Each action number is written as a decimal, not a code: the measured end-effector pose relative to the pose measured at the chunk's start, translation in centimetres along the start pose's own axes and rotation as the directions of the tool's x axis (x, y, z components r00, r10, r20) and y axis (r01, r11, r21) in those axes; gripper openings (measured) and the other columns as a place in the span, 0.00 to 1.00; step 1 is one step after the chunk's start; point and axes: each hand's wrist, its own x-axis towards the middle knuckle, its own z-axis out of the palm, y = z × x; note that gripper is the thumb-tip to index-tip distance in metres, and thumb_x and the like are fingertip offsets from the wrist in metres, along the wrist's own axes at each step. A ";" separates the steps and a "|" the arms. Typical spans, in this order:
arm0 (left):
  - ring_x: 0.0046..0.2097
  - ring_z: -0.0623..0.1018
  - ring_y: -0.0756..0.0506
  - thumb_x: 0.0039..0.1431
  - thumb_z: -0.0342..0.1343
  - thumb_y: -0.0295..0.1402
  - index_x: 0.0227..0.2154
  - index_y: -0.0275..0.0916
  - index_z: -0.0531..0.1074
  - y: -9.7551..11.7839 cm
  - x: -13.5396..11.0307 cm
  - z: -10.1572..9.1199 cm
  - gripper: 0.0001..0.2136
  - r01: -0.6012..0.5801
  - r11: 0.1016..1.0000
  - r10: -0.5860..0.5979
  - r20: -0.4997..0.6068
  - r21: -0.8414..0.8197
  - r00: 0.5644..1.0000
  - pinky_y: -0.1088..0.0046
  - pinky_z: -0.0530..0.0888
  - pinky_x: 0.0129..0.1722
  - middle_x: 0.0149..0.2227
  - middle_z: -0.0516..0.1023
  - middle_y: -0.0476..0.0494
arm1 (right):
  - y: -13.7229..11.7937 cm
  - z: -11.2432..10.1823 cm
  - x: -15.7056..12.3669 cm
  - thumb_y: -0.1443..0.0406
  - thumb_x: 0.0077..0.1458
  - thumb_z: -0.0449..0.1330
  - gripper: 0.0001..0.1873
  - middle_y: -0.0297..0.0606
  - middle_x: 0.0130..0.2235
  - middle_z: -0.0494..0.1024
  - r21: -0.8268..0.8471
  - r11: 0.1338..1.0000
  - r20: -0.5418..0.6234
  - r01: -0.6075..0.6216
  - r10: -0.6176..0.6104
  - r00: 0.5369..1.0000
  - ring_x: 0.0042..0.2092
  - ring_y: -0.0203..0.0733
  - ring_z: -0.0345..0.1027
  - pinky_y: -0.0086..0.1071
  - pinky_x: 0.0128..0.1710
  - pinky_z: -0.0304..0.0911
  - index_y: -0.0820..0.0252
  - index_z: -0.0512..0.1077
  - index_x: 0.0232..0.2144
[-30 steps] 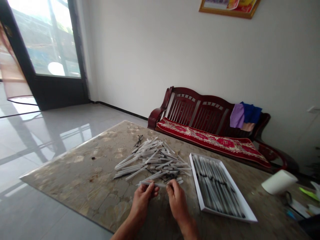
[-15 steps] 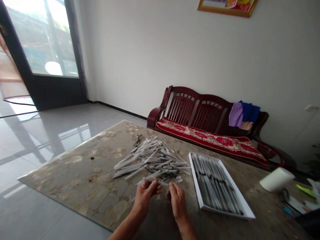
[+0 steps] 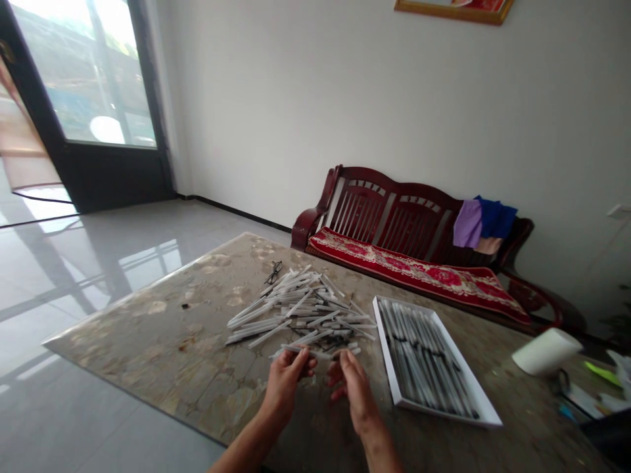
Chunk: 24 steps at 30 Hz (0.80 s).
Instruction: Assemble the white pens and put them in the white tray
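Low centre of the frame, the left hand (image 3: 286, 384) pinches a thin, pale pen (image 3: 310, 353) held level above the tabletop (image 3: 172, 341). The right hand (image 3: 355, 389) meets its right end, though its grip is unclear. Just behind lies a loose pile (image 3: 300, 312) of like pens, with glasses (image 3: 273, 270) at the far edge. A white tray (image 3: 385, 358) of dark pens sits to the right.

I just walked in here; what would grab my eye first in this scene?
A heap of white pens sprawls across the middle of the stone-patterned table, with a white tray packed with more pens just to its right. At the near edge, the left hand pinches a single pen while the right hand meets its other end. Behind the table is a dark wooden bench with a red cushion.
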 end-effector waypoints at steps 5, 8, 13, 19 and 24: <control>0.26 0.76 0.49 0.39 0.70 0.42 0.28 0.35 0.75 -0.1 -0.2 0.2 0.18 -0.018 1.000 0.018 0.032 0.012 0.999 0.77 0.71 0.24 0.23 0.77 0.49 | 0.2 0.3 0.1 0.44 0.56 0.51 0.23 0.29 0.17 0.67 -0.118 0.992 -0.076 0.040 -0.049 0.996 0.19 0.37 0.62 0.28 0.16 0.56 0.53 0.62 0.21; 0.25 0.76 0.48 0.38 0.71 0.42 0.28 0.35 0.74 -0.2 -0.4 0.3 0.18 -0.014 1.000 0.014 0.032 0.009 0.999 0.76 0.71 0.24 0.23 0.77 0.48 | 0.0 0.4 -0.2 0.43 0.57 0.47 0.25 0.30 0.17 0.66 -0.110 0.994 -0.089 0.005 -0.015 0.996 0.18 0.37 0.60 0.29 0.15 0.53 0.53 0.63 0.21; 0.26 0.77 0.48 0.37 0.71 0.42 0.28 0.35 0.74 -0.5 -0.5 0.2 0.19 0.005 1.000 -0.005 0.025 0.001 1.000 0.75 0.72 0.25 0.23 0.76 0.50 | 0.2 0.8 -0.7 0.43 0.55 0.51 0.24 0.28 0.18 0.64 -0.126 0.989 -0.047 0.081 -0.087 0.995 0.19 0.36 0.58 0.28 0.16 0.52 0.53 0.62 0.22; 0.27 0.77 0.45 0.42 0.68 0.41 0.30 0.36 0.76 1.1 0.2 -0.6 0.16 -0.003 0.970 -0.016 0.075 0.243 0.997 0.74 0.71 0.24 0.25 0.77 0.46 | -0.3 0.3 -0.7 0.43 0.58 0.46 0.27 0.28 0.15 0.62 -0.223 0.973 -0.087 0.053 -0.074 0.993 0.17 0.36 0.55 0.29 0.17 0.48 0.53 0.61 0.18; 0.39 0.77 0.42 0.45 0.65 0.30 0.46 0.51 0.76 3.3 -0.1 -1.7 0.22 -0.421 0.516 0.420 0.208 0.746 0.884 0.71 0.72 0.36 0.47 0.77 0.45 | -2.2 -0.9 -1.3 0.52 0.61 0.50 0.25 0.33 0.16 0.68 -0.642 0.720 -0.106 0.264 -0.425 0.899 0.19 0.36 0.58 0.32 0.23 0.44 0.55 0.66 0.16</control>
